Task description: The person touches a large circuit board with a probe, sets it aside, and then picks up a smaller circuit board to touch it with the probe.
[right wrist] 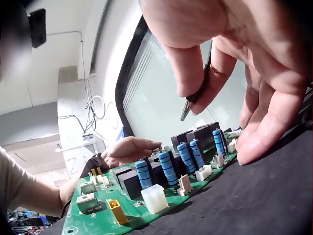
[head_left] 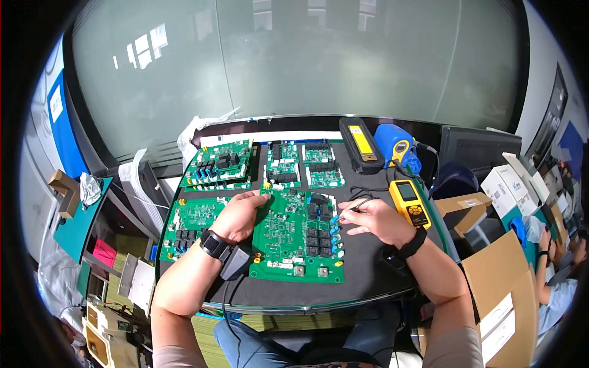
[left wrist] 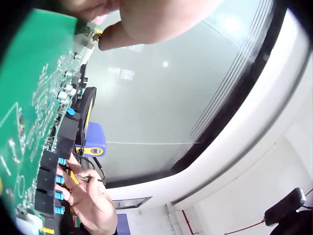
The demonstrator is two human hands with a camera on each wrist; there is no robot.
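1. A large green circuit board [head_left: 288, 245] lay flat in the middle of the black worktop [head_left: 368, 270], directly in front of the person.
2. The left hand [head_left: 240, 216] rested on the board's far left part. Its fingers lay loosely stretched over the surface and gripped nothing, and the left wrist view showed the thumb touching the board's edge.
3. The right hand [head_left: 375, 222] sat just beside the board's right edge. Its thumb and forefinger pinched a thin dark pointed tool [right wrist: 186, 108], and the remaining fingers [right wrist: 254, 142] were braced on the worktop.
4. The tool's tip hung just above a row of blue cylindrical components [right wrist: 186, 156] that stood upright along that right edge. It was not clear whether the tip touched them.
5. A yellow handheld meter [head_left: 410, 202] lay just to the right of the right hand.
6. Further back stood a blue soldering station [head_left: 396, 142], with a long black-and-yellow device [head_left: 361, 142] beside it.
7. Several smaller green circuit boards [head_left: 219, 162] lay behind and to the left of the large one.
8. An open brown cardboard box [head_left: 500, 294] stood off the worktop's right side.
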